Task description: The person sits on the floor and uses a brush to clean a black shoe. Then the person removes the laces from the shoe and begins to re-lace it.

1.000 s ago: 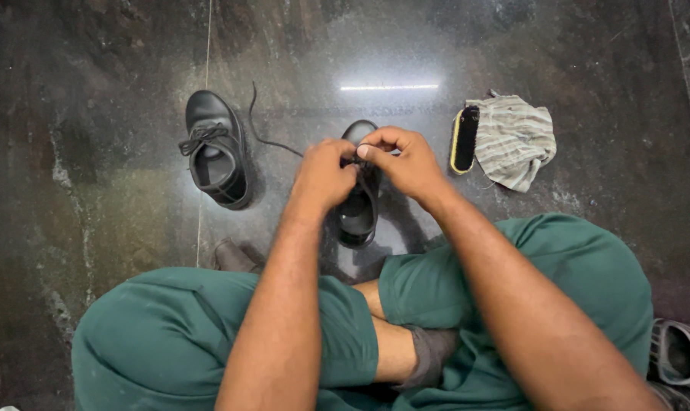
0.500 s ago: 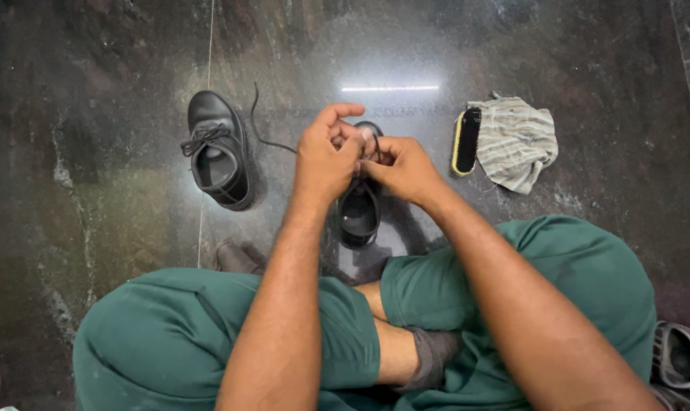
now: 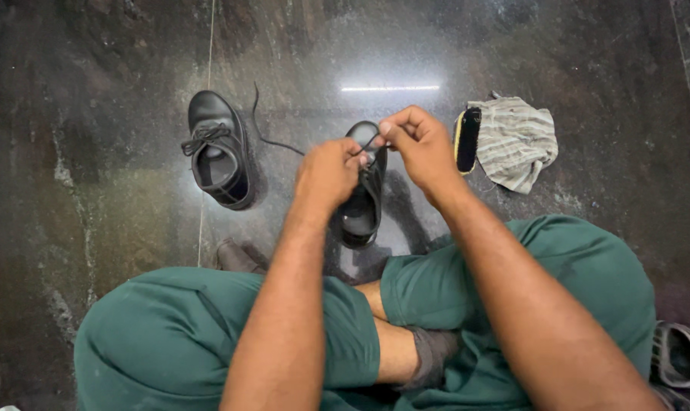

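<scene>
Above the near shoe (image 3: 362,199), the fingers (image 3: 358,156) of the left hand (image 3: 328,176) and the right hand (image 3: 425,148) are pinched on a thin black lace (image 3: 369,142), taut between them. Soft and limp, the lace probably handles best pinched near its ends; the shoe looks stiff, smooth and fairly light. Left of that shoe stands its laced twin (image 3: 216,148); right of it lie a brush (image 3: 465,138) and a striped cloth (image 3: 514,141). No labels or packages show.

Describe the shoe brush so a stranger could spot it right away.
Start at the striped cloth lying on the dark floor, on the right. The brush lies against its left edge, just past the right hand. It alone has a yellow edge and black bristles.
</scene>
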